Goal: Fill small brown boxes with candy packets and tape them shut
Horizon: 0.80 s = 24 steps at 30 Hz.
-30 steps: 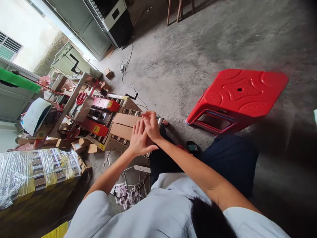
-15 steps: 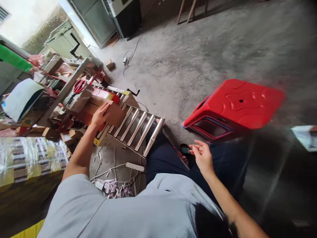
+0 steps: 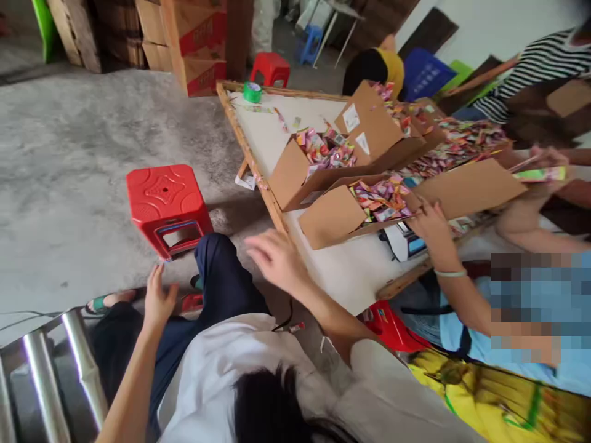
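Observation:
My left hand [image 3: 159, 298] hangs in the air above my lap, fingers apart, holding nothing. It is nearest the red plastic stool [image 3: 164, 194], below the stool's near legs in the view. Close to the table's wooden edge [image 3: 252, 151] hovers my right hand [image 3: 277, 261]; its fingers are loosely bent and slightly blurred, with nothing visible in them. On the table beyond it stand an open cardboard box [image 3: 286, 175] and a nearer open box [image 3: 330, 221], both filled with small wrapped packets [image 3: 381, 200]. A co-worker's hand [image 3: 431, 224] touches the nearer box.
Metal rollers [image 3: 46, 384] lie at lower left. A white scale [image 3: 401, 240] sits under the nearer box. Green tape [image 3: 252, 92] rests at the table's far corner. A co-worker in blue sits at right, beside yellow sacks [image 3: 443, 384]. Stacked cartons [image 3: 198, 46] stand behind.
The view has swung from the roller conveyor to the packet table on the right. My left hand has come off the cardboard box on the rollers. My right hand is now near the table edge.

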Each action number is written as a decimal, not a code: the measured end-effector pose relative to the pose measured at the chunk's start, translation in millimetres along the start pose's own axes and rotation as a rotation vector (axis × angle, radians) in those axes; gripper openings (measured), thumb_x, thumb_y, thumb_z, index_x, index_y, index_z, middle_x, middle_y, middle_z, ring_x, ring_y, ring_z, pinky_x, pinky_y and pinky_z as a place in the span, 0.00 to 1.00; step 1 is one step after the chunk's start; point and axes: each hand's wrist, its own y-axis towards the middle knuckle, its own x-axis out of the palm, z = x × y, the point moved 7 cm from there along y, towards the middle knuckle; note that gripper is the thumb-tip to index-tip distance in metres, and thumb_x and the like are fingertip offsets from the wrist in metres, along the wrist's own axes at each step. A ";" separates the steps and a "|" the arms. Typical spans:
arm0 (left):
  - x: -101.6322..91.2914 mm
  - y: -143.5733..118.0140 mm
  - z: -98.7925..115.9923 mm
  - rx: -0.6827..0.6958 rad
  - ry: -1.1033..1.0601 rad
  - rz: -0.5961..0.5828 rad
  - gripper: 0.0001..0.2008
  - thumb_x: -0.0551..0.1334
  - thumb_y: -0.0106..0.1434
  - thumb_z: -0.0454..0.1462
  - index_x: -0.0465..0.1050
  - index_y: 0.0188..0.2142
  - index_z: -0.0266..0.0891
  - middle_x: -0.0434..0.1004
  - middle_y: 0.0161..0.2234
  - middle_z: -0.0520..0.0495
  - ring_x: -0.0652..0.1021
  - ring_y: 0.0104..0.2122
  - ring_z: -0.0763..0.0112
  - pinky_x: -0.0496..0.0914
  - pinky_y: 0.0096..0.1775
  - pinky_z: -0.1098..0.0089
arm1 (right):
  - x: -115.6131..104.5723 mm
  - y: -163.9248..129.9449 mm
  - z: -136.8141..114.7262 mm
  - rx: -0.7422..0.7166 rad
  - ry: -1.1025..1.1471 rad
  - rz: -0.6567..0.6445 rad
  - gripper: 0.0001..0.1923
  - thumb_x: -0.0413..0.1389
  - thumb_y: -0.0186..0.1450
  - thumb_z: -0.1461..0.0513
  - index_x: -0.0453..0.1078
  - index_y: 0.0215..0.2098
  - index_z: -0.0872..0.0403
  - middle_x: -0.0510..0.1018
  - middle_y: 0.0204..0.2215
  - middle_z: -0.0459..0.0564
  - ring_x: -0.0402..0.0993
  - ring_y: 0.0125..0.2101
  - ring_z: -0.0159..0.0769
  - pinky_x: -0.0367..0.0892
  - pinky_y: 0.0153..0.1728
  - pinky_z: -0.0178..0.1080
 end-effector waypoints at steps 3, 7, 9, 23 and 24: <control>31.3 20.2 29.7 0.007 -0.119 -0.116 0.28 0.59 0.62 0.49 0.68 0.59 0.41 0.69 0.60 0.36 0.72 0.60 0.49 0.73 0.56 0.50 | -105.2 -11.0 63.6 0.310 -0.384 0.364 0.20 0.53 0.71 0.52 0.70 0.54 0.57 0.76 0.48 0.62 0.68 0.51 0.52 0.60 0.55 0.55; 71.2 34.3 61.9 -0.100 -0.221 -0.280 0.25 0.60 0.58 0.53 0.75 0.49 0.42 0.80 0.46 0.40 0.80 0.48 0.51 0.74 0.54 0.51 | -152.4 -33.4 149.4 0.664 -0.665 0.329 0.19 0.58 0.64 0.51 0.73 0.42 0.59 0.76 0.40 0.65 0.67 0.43 0.54 0.62 0.46 0.51; 97.4 36.7 89.7 -0.159 -0.347 -0.377 0.28 0.65 0.53 0.56 0.76 0.47 0.41 0.81 0.44 0.40 0.81 0.47 0.51 0.73 0.55 0.51 | -156.4 -41.6 167.5 0.683 -0.631 0.261 0.14 0.58 0.63 0.53 0.70 0.29 0.55 0.76 0.31 0.59 0.67 0.36 0.47 0.61 0.39 0.45; 217.9 -86.7 264.8 -1.032 -1.401 -1.431 0.56 0.39 0.54 0.75 0.75 0.53 0.32 0.83 0.41 0.34 0.81 0.43 0.48 0.72 0.50 0.52 | -221.5 -102.2 -0.5 0.316 0.000 0.306 0.20 0.65 0.61 0.53 0.66 0.17 0.50 0.63 0.17 0.43 0.62 0.22 0.37 0.61 0.27 0.42; 215.7 -84.8 260.8 -1.011 -1.411 -1.385 0.57 0.41 0.52 0.76 0.75 0.54 0.31 0.83 0.41 0.34 0.81 0.44 0.45 0.71 0.51 0.50 | -221.5 -99.3 -14.5 0.255 0.038 0.283 0.17 0.65 0.61 0.54 0.69 0.19 0.49 0.64 0.16 0.44 0.64 0.23 0.38 0.63 0.28 0.43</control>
